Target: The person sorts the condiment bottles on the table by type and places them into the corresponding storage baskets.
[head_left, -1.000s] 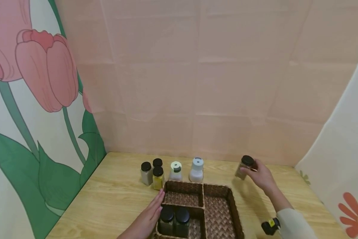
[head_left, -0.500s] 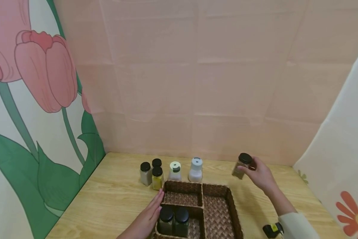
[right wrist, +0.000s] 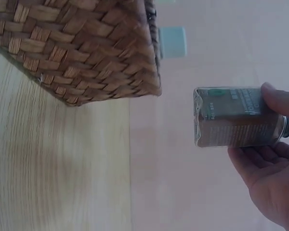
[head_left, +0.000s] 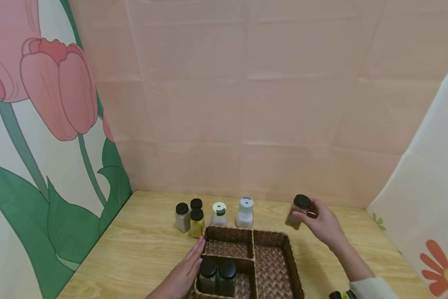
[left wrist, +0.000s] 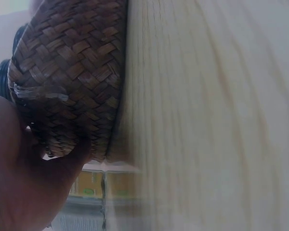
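Note:
My right hand (head_left: 323, 222) holds a clear spice jar (head_left: 294, 218) with a black lid and brown contents. It pinches the jar near the lid, above the table and beyond the basket's right side. In the right wrist view, the labelled jar (right wrist: 236, 116) lies between thumb and fingers. A brown woven basket (head_left: 254, 245) with three compartments stands in front of me. Along its left outer wall rest the straight fingers of my left hand (head_left: 184, 272); in the left wrist view this hand (left wrist: 26, 178) touches the weave. Two black-lidded jars (head_left: 218, 280) stand in the basket's near-left compartment.
Behind the basket's left end are a grey-white spice jar (head_left: 182, 220), a yellow one (head_left: 197, 226) and another black-lidded jar (head_left: 196, 203). Two white-topped bottles (head_left: 245, 214) stand behind the basket. A fabric backdrop (head_left: 227, 124) closes the table's far side.
My right hand has lifted the spice jar off the table and carried it slightly left, toward the basket. The left hand and the basket stay in place.

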A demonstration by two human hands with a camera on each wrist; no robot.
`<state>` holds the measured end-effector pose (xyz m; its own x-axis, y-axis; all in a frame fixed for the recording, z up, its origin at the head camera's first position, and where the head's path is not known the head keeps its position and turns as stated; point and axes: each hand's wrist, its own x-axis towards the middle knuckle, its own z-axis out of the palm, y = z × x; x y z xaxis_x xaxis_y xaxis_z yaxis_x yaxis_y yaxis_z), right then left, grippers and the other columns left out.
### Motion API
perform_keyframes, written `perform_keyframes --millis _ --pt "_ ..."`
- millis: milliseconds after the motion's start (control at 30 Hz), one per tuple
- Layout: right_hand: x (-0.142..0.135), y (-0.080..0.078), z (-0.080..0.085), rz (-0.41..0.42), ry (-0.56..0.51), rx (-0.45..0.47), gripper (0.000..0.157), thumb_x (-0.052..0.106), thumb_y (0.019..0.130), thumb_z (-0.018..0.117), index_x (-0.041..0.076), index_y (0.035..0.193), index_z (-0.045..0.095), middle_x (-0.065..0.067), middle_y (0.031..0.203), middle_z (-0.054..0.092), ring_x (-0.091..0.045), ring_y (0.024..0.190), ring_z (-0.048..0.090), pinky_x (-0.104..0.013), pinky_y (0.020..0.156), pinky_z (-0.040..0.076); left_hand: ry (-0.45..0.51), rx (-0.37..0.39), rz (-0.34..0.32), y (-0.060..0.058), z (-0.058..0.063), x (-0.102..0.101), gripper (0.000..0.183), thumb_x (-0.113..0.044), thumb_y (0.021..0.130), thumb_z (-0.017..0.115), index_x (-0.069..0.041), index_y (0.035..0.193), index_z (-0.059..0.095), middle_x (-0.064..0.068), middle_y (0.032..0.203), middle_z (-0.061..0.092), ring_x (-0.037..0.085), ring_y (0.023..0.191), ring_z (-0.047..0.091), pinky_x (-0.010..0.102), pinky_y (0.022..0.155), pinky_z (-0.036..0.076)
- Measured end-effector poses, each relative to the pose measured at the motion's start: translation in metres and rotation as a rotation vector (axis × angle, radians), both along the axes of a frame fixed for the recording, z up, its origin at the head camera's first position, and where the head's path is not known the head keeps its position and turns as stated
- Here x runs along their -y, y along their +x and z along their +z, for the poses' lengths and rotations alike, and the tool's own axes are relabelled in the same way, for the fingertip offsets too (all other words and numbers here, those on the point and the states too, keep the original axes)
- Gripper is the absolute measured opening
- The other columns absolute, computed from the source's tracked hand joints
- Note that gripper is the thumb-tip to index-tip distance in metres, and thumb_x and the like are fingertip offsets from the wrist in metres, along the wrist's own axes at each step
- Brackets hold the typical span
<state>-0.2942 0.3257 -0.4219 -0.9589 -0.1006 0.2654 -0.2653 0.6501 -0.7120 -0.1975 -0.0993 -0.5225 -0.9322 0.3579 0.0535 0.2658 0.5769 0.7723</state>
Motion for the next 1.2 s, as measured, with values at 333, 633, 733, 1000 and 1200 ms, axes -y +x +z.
perform_keyframes --millis 333,633,733,1000,1200 --pt "0.011 0.014 0.002 0.021 -0.017 -0.011 0.067 0.047 0.093 0.071 0.003 0.138 0.05 -0.024 0.13 0.063 -0.048 0.122 0.059 -0.049 0.091 0.058 0.004 0.038 0.006 0.001 -0.001 -0.001 0.061 -0.046 0.111 0.029 -0.017 0.163 0.02 0.0 0.17 0.009 0.031 0.155 0.017 0.063 0.118 0.021" --pt "0.024 0.024 0.005 0.031 -0.041 -0.002 0.069 0.048 0.091 0.073 0.003 0.139 0.05 -0.024 0.13 0.063 -0.046 0.12 0.062 -0.046 0.091 0.058 0.002 0.027 0.005 0.002 -0.001 -0.001 0.061 -0.046 0.111 0.029 -0.017 0.163 0.02 -0.001 0.17 0.009 0.03 0.155 0.017 0.063 0.118 0.021" --pt "0.029 0.028 0.006 0.04 -0.052 -0.003 0.068 0.047 0.091 0.074 0.004 0.138 0.051 -0.022 0.129 0.064 -0.045 0.119 0.063 -0.045 0.089 0.059 0.003 0.025 0.004 0.002 -0.001 -0.001 0.061 -0.046 0.111 0.029 -0.017 0.163 0.02 -0.001 0.17 0.009 0.03 0.155 0.016 0.062 0.118 0.021" --pt "0.044 0.039 0.01 0.081 -0.078 -0.001 0.065 0.042 0.09 0.076 0.004 0.137 0.053 -0.021 0.13 0.063 -0.044 0.119 0.063 -0.042 0.088 0.06 0.007 0.009 0.002 0.001 -0.001 0.0 0.061 -0.046 0.111 0.028 -0.016 0.163 0.019 0.001 0.171 0.008 0.03 0.154 0.017 0.061 0.118 0.021" --pt "0.053 0.045 0.013 0.094 -0.102 0.012 0.063 0.037 0.09 0.078 0.003 0.136 0.054 -0.022 0.13 0.064 -0.044 0.118 0.064 -0.041 0.088 0.06 0.012 -0.016 -0.002 0.001 -0.002 0.0 0.062 -0.046 0.111 0.027 -0.013 0.163 0.018 0.004 0.17 0.008 0.03 0.154 0.017 0.06 0.118 0.021"
